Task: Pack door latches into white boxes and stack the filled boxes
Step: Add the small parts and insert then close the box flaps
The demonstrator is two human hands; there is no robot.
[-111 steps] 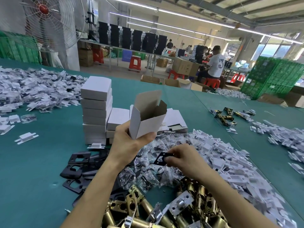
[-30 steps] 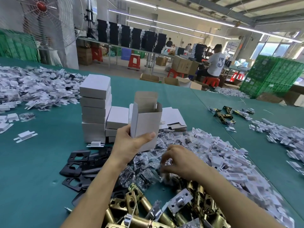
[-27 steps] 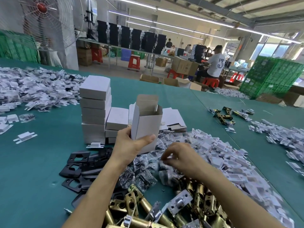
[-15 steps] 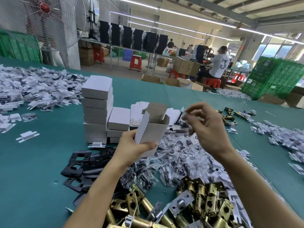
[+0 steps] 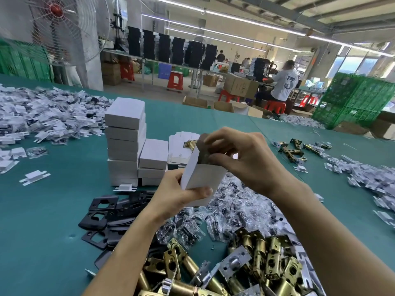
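Currently my left hand (image 5: 171,197) grips an open white box (image 5: 203,178) from below, thumb laid across its front face, fingers wrapped behind. The box is held up off the green table (image 5: 53,210), tilted, mouth upward. My right hand (image 5: 250,159) sits over that mouth with fingers curled and thumb and fingertips at the opening; I cannot tell whether they pinch anything.

Just behind the box lie flat box blanks (image 5: 179,146) with one brass latch (image 5: 190,144) on top. Left of those stands a tall stack of closed white boxes (image 5: 126,142), with a shorter stack (image 5: 152,159) touching its right side.

Below my hands spreads a heap of clear bags (image 5: 230,210) with dark small parts inside. Nearer me is a pile of brass door latches (image 5: 256,253), and to its left black strike plates (image 5: 106,214).

White plastic parts (image 5: 42,116) are heaped at the far left of the table, more white parts (image 5: 363,176) at the right, with a few loose latches (image 5: 292,149) near them. Beyond the table stand a wall fan (image 5: 55,24), green crates (image 5: 354,99) and a seated person (image 5: 285,82).
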